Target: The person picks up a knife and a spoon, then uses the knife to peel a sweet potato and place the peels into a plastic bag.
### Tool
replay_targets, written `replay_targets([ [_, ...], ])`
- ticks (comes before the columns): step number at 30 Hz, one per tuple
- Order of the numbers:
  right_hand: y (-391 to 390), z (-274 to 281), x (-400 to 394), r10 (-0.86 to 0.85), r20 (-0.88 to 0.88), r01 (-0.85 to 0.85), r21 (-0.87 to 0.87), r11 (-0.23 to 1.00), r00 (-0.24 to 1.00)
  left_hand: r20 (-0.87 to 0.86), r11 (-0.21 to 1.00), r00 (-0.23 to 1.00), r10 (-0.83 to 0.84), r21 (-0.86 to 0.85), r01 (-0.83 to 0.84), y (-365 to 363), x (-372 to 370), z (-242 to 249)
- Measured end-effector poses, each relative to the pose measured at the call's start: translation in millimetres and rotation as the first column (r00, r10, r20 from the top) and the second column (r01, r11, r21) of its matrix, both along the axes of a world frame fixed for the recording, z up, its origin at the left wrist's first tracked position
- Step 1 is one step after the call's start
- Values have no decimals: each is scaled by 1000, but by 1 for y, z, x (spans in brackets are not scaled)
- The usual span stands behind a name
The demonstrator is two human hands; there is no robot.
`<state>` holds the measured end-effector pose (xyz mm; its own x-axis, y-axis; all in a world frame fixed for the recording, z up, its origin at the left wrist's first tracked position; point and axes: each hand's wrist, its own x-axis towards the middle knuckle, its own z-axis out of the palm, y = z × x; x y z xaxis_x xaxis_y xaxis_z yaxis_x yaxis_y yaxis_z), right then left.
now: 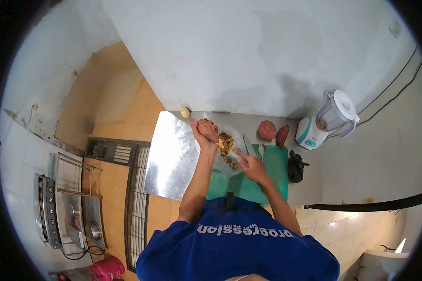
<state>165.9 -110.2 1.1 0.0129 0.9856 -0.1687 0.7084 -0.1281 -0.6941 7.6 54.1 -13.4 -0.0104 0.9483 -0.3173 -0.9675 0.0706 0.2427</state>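
My left hand (201, 133) grips a reddish-brown sweet potato (209, 129), held above a clear bag of brown peelings (228, 149). My right hand (249, 165) hovers over the green cutting board (272, 180), its fingers closed around a small tool pointed toward the peelings; the tool is too small to identify. A knife (247, 144) and a spoon (261, 150) lie on the board's far side.
Two more sweet potatoes (267, 129) rest near the wall beside a white and teal blender (327, 119). A black bag (295, 166) sits right of the board. A small pale round object (185, 112) lies at the steel counter's (171, 154) far corner. A stove (68, 206) stands lower left.
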Motion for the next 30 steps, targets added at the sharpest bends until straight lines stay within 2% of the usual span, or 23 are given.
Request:
replay_targets([
  [1, 3, 11, 0, -42, -81, 46, 45, 998, 996, -2, 1000, 1000, -2, -11, 2, -1, 2, -12],
  [3, 16, 35, -8, -34, -73, 37, 38, 999, 997, -39, 988, 990, -137, 64, 140, -3, 7, -21],
  [4, 20, 41, -11, -23, -64, 25, 39, 999, 998, -40, 988, 989, -139, 63, 141, -5, 9, -20],
  [6, 15, 29, -12, 15, -60, -14, 20, 1000, 998, 38, 985, 984, -172, 31, 171, -6, 12, -13],
  [7, 13, 20, -11, 56, -53, -56, 0, 998, 997, 16, 971, 978, -206, 130, 202, -2, 8, -21],
  [8, 12, -3, -7, 60, -49, -60, 8, 998, 997, 18, 970, 979, -202, 139, 198, 4, 5, -18],
  [9, 7, -38, -1, 117, -7, -114, 164, 980, 993, 109, 979, 978, -180, 113, 168, 5, 2, -16],
  [10, 3, -44, -3, 164, 40, -168, 311, 935, 986, 197, 987, 968, -155, 80, 142, 3, -1, -13],
  [11, 0, -48, 0, 163, 37, -167, 308, 937, 986, 205, 987, 966, -156, 67, 145, 4, -3, -10],
  [13, 1, -8, 2, 76, -68, -68, 114, 991, 995, 222, 979, 955, -195, 98, 177, 2, -3, -11],
  [15, 10, 20, 0, 40, -92, -25, 163, 986, 995, 236, 969, 943, -236, 123, 212, -5, 0, -16],
  [18, 21, 31, -6, 26, -136, 10, 260, 966, 990, 169, 931, 924, -344, 186, 312, -11, 13, -15],
  [20, 17, 43, -14, 34, -110, -27, 70, 997, 993, 91, 974, 977, -191, 138, 178, -16, 20, 4],
  [24, -1, 3, -5, 114, -47, -109, 107, 988, 992, 165, 982, 970, -178, 90, 165, -4, 3, -3],
  [27, -4, -5, 2, 101, -6, -101, 23, 995, 995, 263, 984, 949, -172, 85, 155, -3, 1, -4],
  [29, 5, 7, 1, 17, -132, 4, 154, 988, 991, 289, 984, 942, -172, 95, 150, -16, 4, 8],
  [30, 10, 22, -3, 14, -135, 6, 148, 989, 991, 287, 984, 942, -172, 89, 153, -18, 7, 3],
])
